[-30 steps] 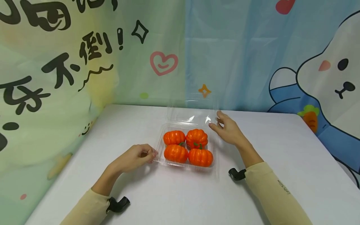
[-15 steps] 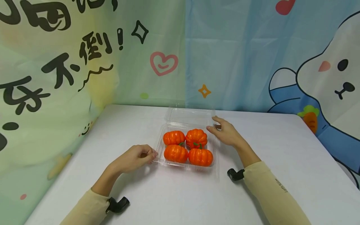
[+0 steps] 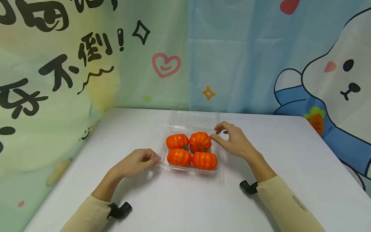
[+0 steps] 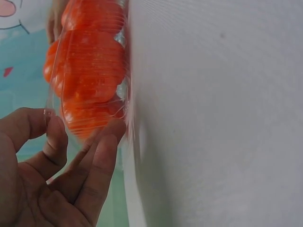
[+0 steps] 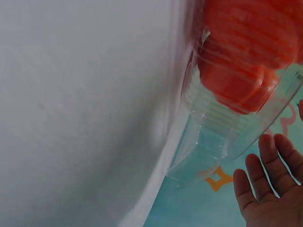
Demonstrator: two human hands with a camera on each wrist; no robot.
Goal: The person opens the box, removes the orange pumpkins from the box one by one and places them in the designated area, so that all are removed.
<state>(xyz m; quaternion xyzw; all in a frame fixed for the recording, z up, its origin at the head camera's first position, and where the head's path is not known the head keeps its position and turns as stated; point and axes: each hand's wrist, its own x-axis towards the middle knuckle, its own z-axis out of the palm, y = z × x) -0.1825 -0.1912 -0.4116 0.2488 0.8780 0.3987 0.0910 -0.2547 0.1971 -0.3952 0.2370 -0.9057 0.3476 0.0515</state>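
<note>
r. hand [image 3: 234,140] has dropped from lid [image 3: 194,120] to just beside box [image 3: 164,151], fingers spread. on white table [image 3: 185,203]: clear box, lid open, l. hand [image 3: 137,163] pinching near-l. corner, 4 pumpkins [image 3: 179,157] inside.

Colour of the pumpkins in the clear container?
Bright orange; the pumpkins show best in the head view.

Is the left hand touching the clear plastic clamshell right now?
Touching: the left wrist view shows the left hand pinching the rim of the clear plastic clamshell between its fingers.
</note>
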